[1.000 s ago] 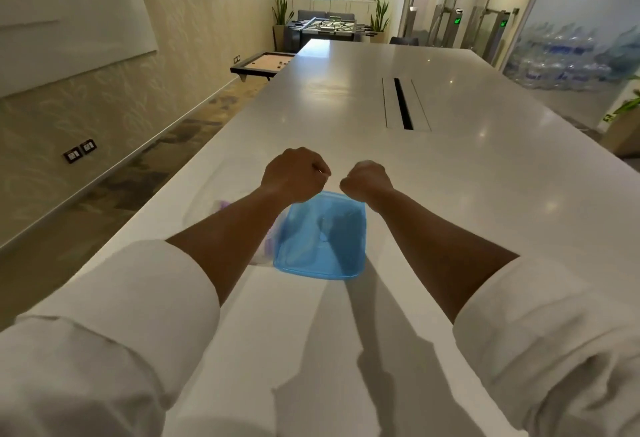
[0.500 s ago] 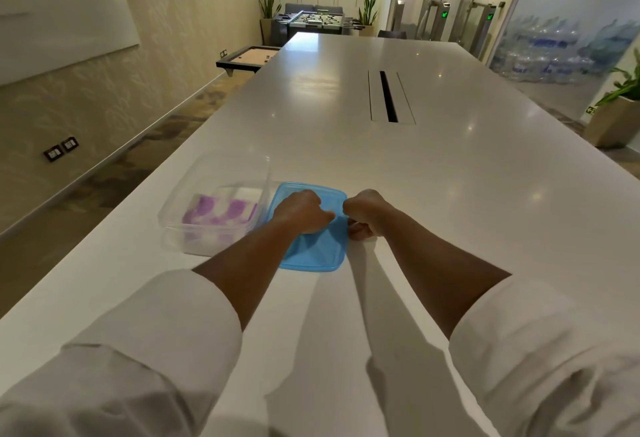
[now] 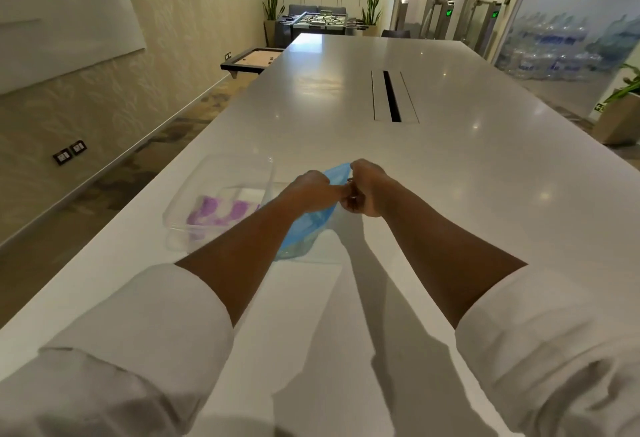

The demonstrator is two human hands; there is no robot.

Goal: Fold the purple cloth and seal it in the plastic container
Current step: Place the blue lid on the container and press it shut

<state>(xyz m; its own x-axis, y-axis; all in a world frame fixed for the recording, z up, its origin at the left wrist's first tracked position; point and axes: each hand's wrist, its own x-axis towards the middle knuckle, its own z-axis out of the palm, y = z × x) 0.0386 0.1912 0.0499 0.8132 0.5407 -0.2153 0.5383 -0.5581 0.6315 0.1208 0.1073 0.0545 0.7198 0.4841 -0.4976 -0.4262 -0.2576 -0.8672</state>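
**Blue lid held tilted beside the open container**

Both hands, left hand [image 3: 311, 192] and right hand [image 3: 367, 190], are curled shut on the blue lid [image 3: 304, 228], tilted above the desk [image 3: 450, 166]. The purple cloth [image 3: 221, 211] lies inside the clear container [image 3: 214, 194], near the desk's left edge.

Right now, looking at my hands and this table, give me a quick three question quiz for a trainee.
1. True or false: the blue lid is already sealed on the clear container.
2. Which holds the lid? A) left hand only B) right hand only C) both
3. Fill in: the purple cloth lies inside the ____.

Key: 1 false, the lid is tilted up beside it; 2 C; 3 container.
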